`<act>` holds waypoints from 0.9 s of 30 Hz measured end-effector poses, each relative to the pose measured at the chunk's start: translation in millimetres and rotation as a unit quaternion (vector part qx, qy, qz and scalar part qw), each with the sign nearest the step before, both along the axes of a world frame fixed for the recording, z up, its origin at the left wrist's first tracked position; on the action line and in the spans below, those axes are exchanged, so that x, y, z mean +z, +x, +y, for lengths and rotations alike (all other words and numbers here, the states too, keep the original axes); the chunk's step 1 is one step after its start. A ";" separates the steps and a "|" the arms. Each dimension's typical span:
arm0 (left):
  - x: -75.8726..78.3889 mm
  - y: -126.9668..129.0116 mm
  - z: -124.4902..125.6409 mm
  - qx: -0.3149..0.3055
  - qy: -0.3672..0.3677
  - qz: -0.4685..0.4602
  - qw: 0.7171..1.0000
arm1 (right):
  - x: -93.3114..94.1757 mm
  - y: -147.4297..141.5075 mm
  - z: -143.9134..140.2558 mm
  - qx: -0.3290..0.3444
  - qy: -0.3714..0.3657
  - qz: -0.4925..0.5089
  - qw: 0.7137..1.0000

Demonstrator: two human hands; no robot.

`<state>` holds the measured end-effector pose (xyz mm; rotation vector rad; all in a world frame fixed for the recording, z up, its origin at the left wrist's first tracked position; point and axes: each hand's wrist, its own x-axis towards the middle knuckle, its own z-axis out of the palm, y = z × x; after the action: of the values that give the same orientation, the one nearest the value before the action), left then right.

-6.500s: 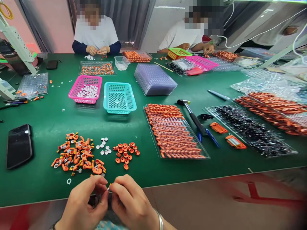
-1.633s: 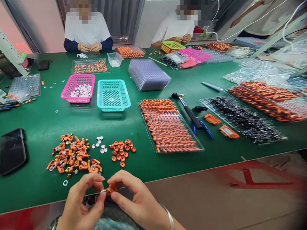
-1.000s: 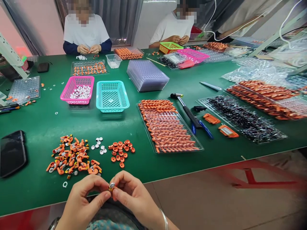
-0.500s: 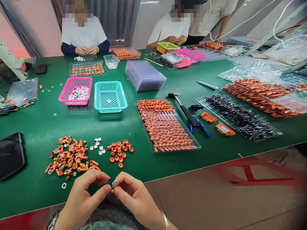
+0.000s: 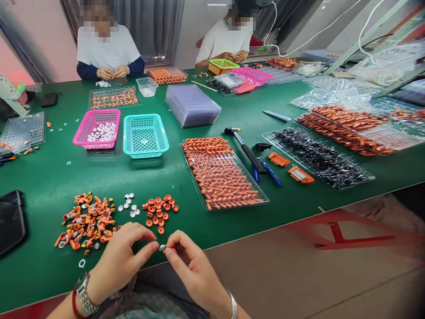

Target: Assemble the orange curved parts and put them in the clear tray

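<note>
My right hand (image 5: 195, 270) pinches a small orange earbud housing (image 5: 162, 248) with a round silver-white piece showing at its end. Just left of it, my left hand (image 5: 129, 248) has thumb and forefinger tips together; whether anything is between them is hidden. Beyond my left hand lies a pile of orange earbud housings (image 5: 89, 221) with silver discs and yellow tabs. Several small white caps (image 5: 133, 212) and a cluster of round orange cups (image 5: 160, 230) sit to its right. A white ring (image 5: 82, 263) lies near the table edge.
A clear tray of orange parts (image 5: 226, 177), a hammer (image 5: 249, 153), blue-handled pliers (image 5: 272, 174) and a tray of black wired parts (image 5: 318, 157) are to the right. Pink (image 5: 78, 141) and turquoise (image 5: 146, 154) baskets stand ahead; a phone (image 5: 11, 223) lies left. Two people sit opposite.
My left thumb and forefinger have come together. My right hand has drawn slightly right with the earbud housing, and the whole view has shifted a little.
</note>
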<state>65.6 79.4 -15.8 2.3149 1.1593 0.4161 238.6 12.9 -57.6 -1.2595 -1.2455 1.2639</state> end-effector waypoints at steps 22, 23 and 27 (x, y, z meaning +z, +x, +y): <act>-2.3 -12.2 -24.5 0.053 0.149 -0.052 0.986 | 17.6 -7.1 5.9 0.068 0.185 -0.073 0.978; -1.7 -12.8 -26.5 0.064 0.147 -0.072 0.984 | 18.7 -8.5 5.1 0.073 0.194 -0.083 0.975; 0.5 -14.3 -29.1 0.065 0.105 -0.114 0.986 | 20.2 -11.7 0.9 0.069 0.214 -0.111 0.968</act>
<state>51.2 50.3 -15.3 2.2962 1.2051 0.8659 226.9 13.8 -37.4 -1.0271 -1.6870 0.8949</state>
